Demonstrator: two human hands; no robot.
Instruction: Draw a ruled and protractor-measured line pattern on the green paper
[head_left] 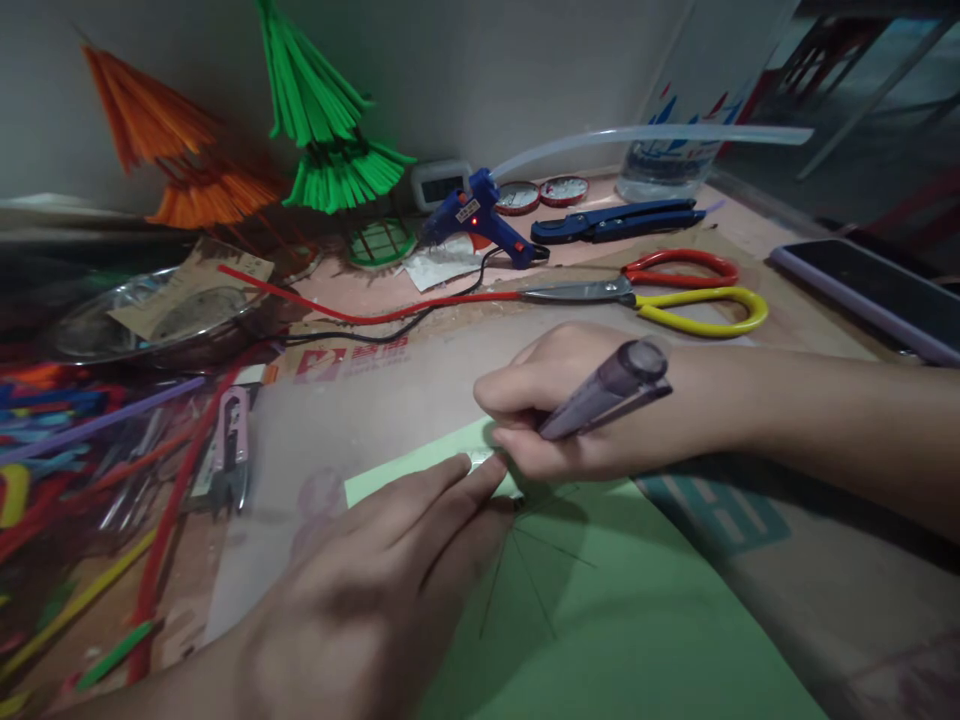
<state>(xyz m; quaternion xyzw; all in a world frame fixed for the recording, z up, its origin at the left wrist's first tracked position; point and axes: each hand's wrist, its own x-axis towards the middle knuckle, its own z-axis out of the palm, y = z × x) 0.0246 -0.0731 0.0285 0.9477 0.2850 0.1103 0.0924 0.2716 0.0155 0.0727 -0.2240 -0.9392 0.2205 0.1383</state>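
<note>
In the head view a sheet of light green paper [630, 590] lies under both hands, with several thin dark lines fanning out from one spot. My right hand [555, 400] grips a dark translucent pen [607, 388]; its tip is hidden behind my fingers, close to the sheet's far edge. Stretched flat across the paper, my left hand [390, 560] has its fingertips beside the right hand. Under those fingertips shows a small shiny clear strip [484, 458], perhaps a ruler, mostly covered.
Scissors [577, 290] with red and yellow handles lie beyond the hands, near blue pliers [615, 220] and a blue glue gun [480, 220]. Orange [150, 110] and green [315, 90] tiered models stand behind. A phone [877, 290] is right; a utility knife [231, 440] left.
</note>
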